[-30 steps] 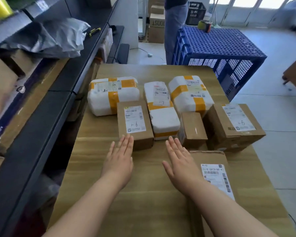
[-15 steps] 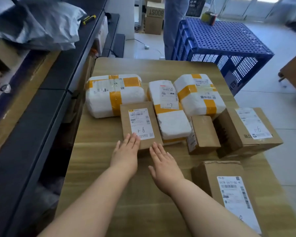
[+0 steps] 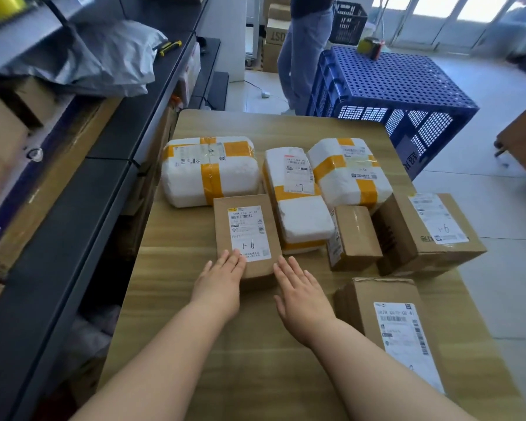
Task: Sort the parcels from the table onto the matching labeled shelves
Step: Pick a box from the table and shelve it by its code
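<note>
your left hand [image 3: 220, 284] lies flat, fingers straight and close together, with the fingertips resting on the near edge of the flat brown cardboard parcel [image 3: 247, 229]. your right hand [image 3: 301, 296] is also flat with straight, slightly spread fingers, its fingertips at the near right corner of the same parcel; contact there cannot be confirmed. neither hand grips anything. the flat brown cardboard parcel lies label up on the wooden table [image 3: 179, 284], near the table's left side, with a handwritten mark on its label. behind it lies a wide white taped parcel [image 3: 210, 170]. just to its right lies a long white taped parcel [image 3: 298, 196], and beyond that a third white taped parcel [image 3: 349, 171]. a small brown box [image 3: 354, 235] and a larger labelled brown box [image 3: 425, 229] sit to the right. a near brown box [image 3: 398, 326] lies beside your right forearm. dark shelves [image 3: 73, 208] run along your left, holding a grey poly bag [image 3: 104, 62]. a blue perforated crate [image 3: 401, 89] stands beyond the table.
</note>
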`<state>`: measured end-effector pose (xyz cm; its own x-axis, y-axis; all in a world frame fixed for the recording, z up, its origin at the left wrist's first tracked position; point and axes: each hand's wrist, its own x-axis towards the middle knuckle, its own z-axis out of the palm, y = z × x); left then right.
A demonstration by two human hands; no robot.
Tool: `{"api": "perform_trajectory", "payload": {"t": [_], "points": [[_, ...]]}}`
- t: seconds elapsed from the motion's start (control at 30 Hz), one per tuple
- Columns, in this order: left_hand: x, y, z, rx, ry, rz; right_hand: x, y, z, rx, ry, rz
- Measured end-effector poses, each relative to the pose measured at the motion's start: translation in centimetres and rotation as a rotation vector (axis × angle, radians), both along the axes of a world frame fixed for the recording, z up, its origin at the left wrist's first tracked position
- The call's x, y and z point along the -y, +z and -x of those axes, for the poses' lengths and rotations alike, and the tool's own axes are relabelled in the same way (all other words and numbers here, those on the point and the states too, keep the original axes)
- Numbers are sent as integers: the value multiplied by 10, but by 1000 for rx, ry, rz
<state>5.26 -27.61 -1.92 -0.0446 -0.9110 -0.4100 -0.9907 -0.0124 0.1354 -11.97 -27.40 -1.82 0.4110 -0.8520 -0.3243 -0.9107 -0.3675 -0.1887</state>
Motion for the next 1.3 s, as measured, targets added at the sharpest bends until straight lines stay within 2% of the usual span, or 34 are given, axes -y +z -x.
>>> {"api": "perform_trajectory", "payload": {"t": [0.4, 0.6, 0.7, 0.8, 0.87, 0.9, 0.97, 1.17, 1.3], "points": [[-73, 1, 25, 53, -20, -3, -36, 12, 26, 42, 9, -15], [-101, 6, 37, 48, -59, 76, -54, 11, 40, 69, -12, -84], [-101, 7, 36, -158, 93, 155, -59, 8, 41, 72, -57, -218], [-100, 3, 31, -445, 533, 203, -64, 8, 40, 225, -220, -359], [-103, -3, 27, -630, 785, 20, -67, 11, 40, 416, -377, -455], [-105, -6, 28, -733, 828, -95, -69, 12, 39, 492, -445, -503], [-110, -13, 33, -891, 835, -165, -71, 14, 40, 554, -516, -548], [-110, 12, 51, -1063, 792, 28, -68, 27, 57, 679, -526, -434], [-114, 41, 69, -1086, 783, 199, -62, 36, 70, 774, -563, -338]]}}
